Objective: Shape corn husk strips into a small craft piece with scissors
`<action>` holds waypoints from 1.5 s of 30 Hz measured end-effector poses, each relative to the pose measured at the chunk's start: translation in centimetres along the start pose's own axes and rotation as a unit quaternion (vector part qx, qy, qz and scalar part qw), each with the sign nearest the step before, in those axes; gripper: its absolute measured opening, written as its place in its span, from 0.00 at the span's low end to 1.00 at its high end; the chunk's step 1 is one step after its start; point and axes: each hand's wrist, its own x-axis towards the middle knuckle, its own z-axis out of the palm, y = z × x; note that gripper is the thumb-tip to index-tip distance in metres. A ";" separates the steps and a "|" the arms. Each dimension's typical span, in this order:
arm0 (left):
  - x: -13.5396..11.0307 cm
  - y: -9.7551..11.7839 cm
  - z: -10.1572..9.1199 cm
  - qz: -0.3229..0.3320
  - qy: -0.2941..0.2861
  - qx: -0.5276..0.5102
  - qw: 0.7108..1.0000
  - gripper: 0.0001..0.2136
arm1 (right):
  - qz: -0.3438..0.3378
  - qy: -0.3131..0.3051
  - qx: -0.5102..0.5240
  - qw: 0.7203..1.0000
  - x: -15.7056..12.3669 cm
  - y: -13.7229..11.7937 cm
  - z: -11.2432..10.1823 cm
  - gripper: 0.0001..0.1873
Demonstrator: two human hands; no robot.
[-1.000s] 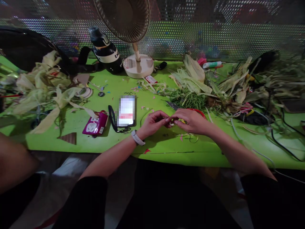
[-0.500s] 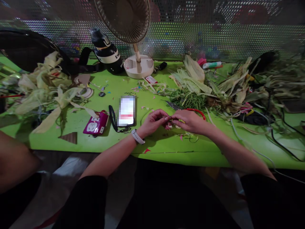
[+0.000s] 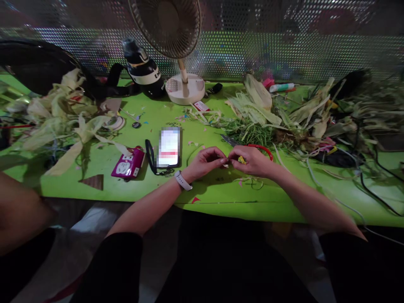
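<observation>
My left hand (image 3: 206, 161) and my right hand (image 3: 251, 160) meet fingertip to fingertip over the green table (image 3: 214, 191), near its front edge. Both are pinched closed on a tiny piece between them, too small to name; a bit of yellow (image 3: 241, 159) shows under my right fingers. A white band sits on my left wrist (image 3: 183, 181). Red-handled scissors (image 3: 252, 146) lie just behind my right hand. A phone (image 3: 169, 147) lies left of my left hand.
Heaps of pale husks lie at the left (image 3: 59, 118) and right (image 3: 284, 113). A fan (image 3: 183, 80) and a dark bottle (image 3: 143, 69) stand at the back. A magenta box (image 3: 128, 165), cables (image 3: 362, 176) and another person's arm (image 3: 19, 210) are nearby.
My hands stay together at the same spot; the fingers have shifted slightly around the small piece. The view has tilted a little.
</observation>
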 end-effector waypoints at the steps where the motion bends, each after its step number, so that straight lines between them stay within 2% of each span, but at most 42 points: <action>1: 0.0 -0.1 0.0 0.004 -0.003 -0.001 1.000 0.13 | 0.010 -0.001 0.012 1.000 0.0 0.0 0.1 0.07; 5: 0.1 -0.3 0.0 0.037 -0.024 0.010 0.999 0.10 | 0.027 0.004 0.037 0.999 0.0 0.0 0.1 0.10; 10: 0.1 -0.2 -0.1 0.055 -0.045 0.034 0.997 0.07 | -0.008 -0.004 0.020 1.000 -0.1 -0.3 -0.6 0.09; 19: 0.2 -0.3 -0.1 0.024 -0.049 0.037 0.998 0.09 | -0.156 0.028 -0.135 0.978 -0.1 0.3 -0.8 0.13; 27: 0.1 0.0 0.0 0.008 -0.044 0.029 0.999 0.10 | -0.224 0.043 -0.261 0.938 -0.3 0.0 -0.8 0.13; 30: 0.1 0.0 -0.1 -0.016 -0.024 0.021 0.999 0.13 | -0.212 0.057 -0.291 0.931 -0.3 0.1 -0.7 0.13; 37: 0.5 -0.2 -0.5 -0.078 -0.006 -0.038 0.996 0.17 | -0.152 0.072 -0.252 0.953 -0.3 0.7 -0.5 0.15; 42: 0.6 -0.3 -0.5 -0.074 -0.010 -0.049 0.996 0.18 | -0.099 0.032 -0.256 0.961 -0.2 0.5 -0.6 0.16; 45: 0.6 -0.4 -0.4 -0.065 -0.017 -0.042 0.997 0.18 | -0.092 -0.010 -0.244 0.965 -0.2 0.2 -0.8 0.19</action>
